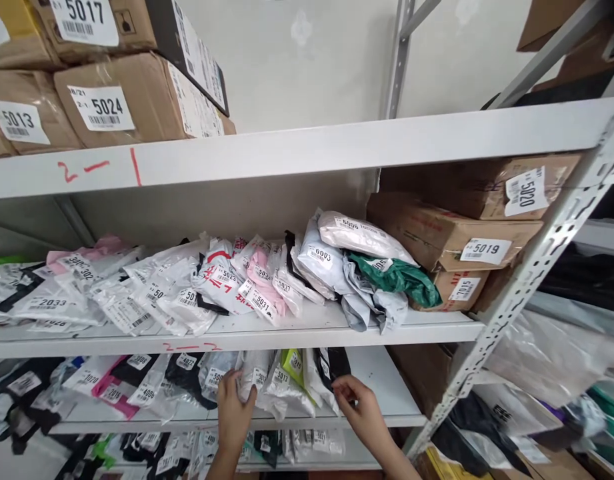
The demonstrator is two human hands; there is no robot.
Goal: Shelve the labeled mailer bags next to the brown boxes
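Observation:
On the shelf below the one marked 2-2, my left hand (235, 408) rests against the front of a clear plastic packet (260, 380) with a white label. Its thumb and forefinger are apart. To the right, the curled fingers of my right hand (359, 407) close on the edge of a black packet (339, 363) in a plastic bag. Between my hands lie a white packet (287, 387) labelled 5013 and a lime-green packet (295, 365). A bluish-grey packet (219, 370) is just left of my left hand.
Numbered plastic packets (217, 273) fill the shelf above, with cardboard boxes (479, 247) stacked at its right end. More boxes (107, 107) sit on the top shelf. A perforated metal upright (511, 320) stands to the right. Further packets (307, 440) lie on the shelf underneath.

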